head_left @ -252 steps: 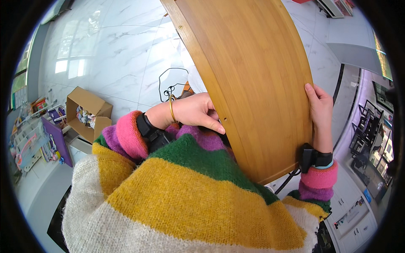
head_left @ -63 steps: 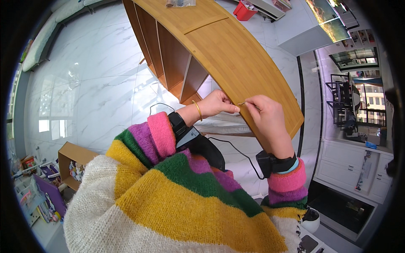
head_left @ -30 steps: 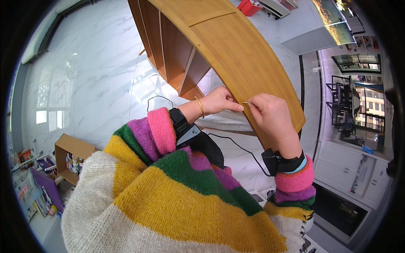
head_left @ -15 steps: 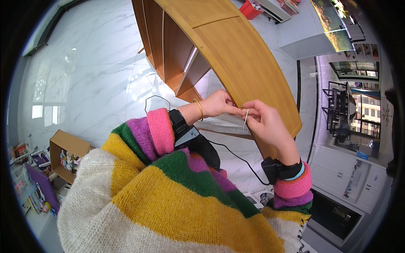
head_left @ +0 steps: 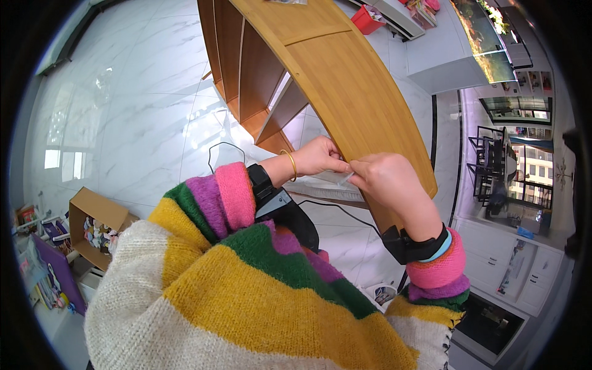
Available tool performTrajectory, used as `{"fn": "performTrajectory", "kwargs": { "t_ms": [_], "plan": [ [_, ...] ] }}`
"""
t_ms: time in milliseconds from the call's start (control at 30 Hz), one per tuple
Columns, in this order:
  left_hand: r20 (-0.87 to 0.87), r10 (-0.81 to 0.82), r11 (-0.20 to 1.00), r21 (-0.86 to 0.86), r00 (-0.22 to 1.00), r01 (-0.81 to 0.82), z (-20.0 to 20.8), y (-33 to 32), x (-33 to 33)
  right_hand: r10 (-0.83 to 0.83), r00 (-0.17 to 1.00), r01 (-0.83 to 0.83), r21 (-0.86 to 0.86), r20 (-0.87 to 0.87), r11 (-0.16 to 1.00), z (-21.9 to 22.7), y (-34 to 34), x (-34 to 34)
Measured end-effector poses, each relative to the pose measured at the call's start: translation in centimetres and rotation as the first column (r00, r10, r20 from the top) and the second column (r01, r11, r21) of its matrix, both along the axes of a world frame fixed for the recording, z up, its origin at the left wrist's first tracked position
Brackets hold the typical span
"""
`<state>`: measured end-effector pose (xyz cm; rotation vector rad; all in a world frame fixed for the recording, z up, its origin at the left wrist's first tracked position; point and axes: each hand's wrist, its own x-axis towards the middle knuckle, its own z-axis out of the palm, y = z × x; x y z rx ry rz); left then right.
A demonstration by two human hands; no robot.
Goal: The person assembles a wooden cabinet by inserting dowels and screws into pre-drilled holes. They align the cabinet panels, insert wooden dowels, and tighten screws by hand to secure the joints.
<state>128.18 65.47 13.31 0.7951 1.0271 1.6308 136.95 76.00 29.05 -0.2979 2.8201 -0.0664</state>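
Observation:
A wooden shelf unit (head_left: 364, 92) lies in front of me, its broad yellow-brown panel facing up. At the panel's near left edge, my left hand (head_left: 317, 155) is closed in a pinch, its thumb against the fingertips of the other hand; what it grips is hidden. My right hand (head_left: 385, 176) is closed beside it, over the panel's edge. From its fingertips sticks a thin pale rod (head_left: 345, 177), perhaps a hex key, pointing down and left. Where the rod meets the panel cannot be seen.
Brown compartments (head_left: 259, 71) of the unit face left. Pale marble tiles (head_left: 142, 123) cover the floor. An open cardboard box (head_left: 92, 203) with small items stands at left, a red bin (head_left: 368, 20) at the far right. White cabinets (head_left: 493, 253) line the right.
My right hand has rolled over, back upward, and swung the rod from nearly upright to slanting down-left. My left hand has stayed about where it was.

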Motion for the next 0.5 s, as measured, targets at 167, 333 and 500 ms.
{"fn": "performTrajectory", "kwargs": {
  "t_ms": [167,333,500],
  "plan": [
    [-0.156,-0.04,0.986,-0.164,0.987,0.014,0.0,0.0,-0.1,-0.232,0.948,0.215,-0.096,-0.22,0.972,-1.5,-0.6,-1.2],
    [0.001,0.002,1.0,-0.016,1.0,-0.002,-0.3,0.1,0.2,-0.698,0.644,0.726,-0.536,0.311,0.431,-2.4,1.1,-1.2],
    [-0.049,-0.003,0.999,-0.037,0.999,0.001,-0.4,0.1,0.1,-0.576,0.785,0.409,-0.509,-0.226,0.757,-3.6,2.5,0.5]
  ]
}}
